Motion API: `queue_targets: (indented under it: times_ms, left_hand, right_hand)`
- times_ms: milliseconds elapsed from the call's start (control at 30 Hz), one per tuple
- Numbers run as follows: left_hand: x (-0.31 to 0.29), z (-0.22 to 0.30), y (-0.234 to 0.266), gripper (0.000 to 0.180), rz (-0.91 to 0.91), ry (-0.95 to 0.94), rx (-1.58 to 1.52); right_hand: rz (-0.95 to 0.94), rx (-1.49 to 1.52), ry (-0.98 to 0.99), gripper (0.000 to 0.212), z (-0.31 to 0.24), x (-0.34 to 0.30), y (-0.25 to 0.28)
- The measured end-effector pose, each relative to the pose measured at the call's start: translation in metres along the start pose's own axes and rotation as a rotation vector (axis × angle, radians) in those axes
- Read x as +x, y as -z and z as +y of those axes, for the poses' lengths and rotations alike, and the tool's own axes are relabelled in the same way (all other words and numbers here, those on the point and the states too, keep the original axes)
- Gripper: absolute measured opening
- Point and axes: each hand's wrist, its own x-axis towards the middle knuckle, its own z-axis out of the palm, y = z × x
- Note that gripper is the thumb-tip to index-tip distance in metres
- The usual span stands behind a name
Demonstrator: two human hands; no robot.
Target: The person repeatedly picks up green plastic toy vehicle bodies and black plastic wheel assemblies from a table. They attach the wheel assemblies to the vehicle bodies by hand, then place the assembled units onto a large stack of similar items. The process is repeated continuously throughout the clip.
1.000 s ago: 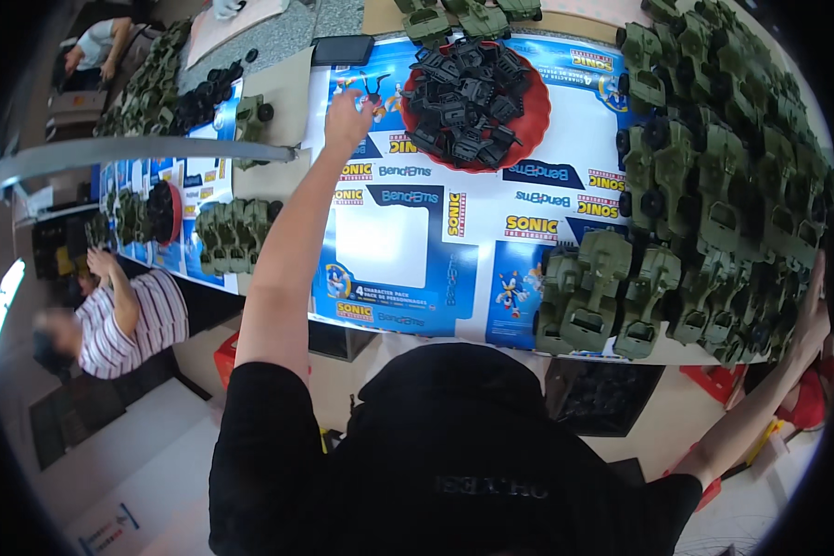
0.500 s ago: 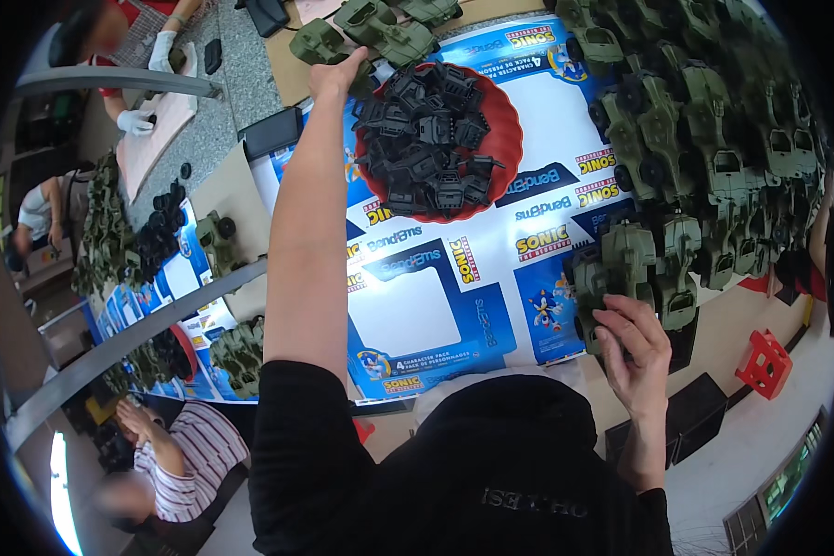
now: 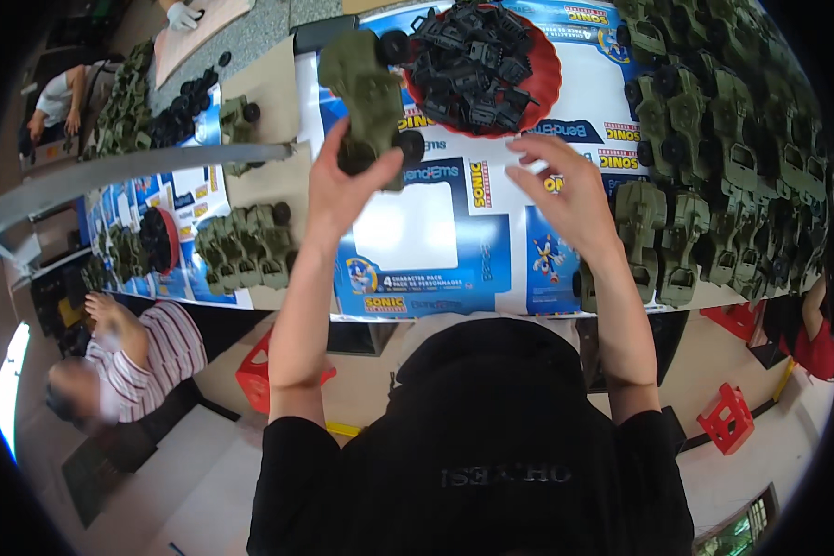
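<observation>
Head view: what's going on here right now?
The person's left hand holds a green toy vehicle with black wheels over the printed sheets. The right hand is open nearby, with nothing visible in it. Beyond it sits a red bowl heaped with black parts; more green vehicles stand in rows at the right.

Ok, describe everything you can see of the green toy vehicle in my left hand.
The toy vehicle looks like olive-green moulded plastic, with two black wheels visible along its right side. Fine details are blurred. It lies lengthwise away from you, over the blue-and-white printed sheet, left of the red bowl. Your left hand grips its near end.
</observation>
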Motion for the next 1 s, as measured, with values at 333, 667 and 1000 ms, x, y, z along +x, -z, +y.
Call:
queue_targets:
  times_ms: [333, 667, 1000]
  left_hand:
    - [-0.160, -0.117, -0.034, 0.079, -0.065, 0.111, 0.529]
    - [-0.118, -0.106, -0.049, 0.132, 0.098, 0.207, 0.368]
    - [-0.091, -0.126, -0.049, 0.088, 0.011, 0.141, 0.332]
  right_hand:
    - [0.091, -0.375, 0.001, 0.028, 0.137, 0.094, 0.004]
    - [0.082, -0.510, -0.335, 0.034, 0.154, 0.182, -0.019]
    - [0.200, 0.108, -0.444, 0.042, 0.142, 0.167, -0.004]
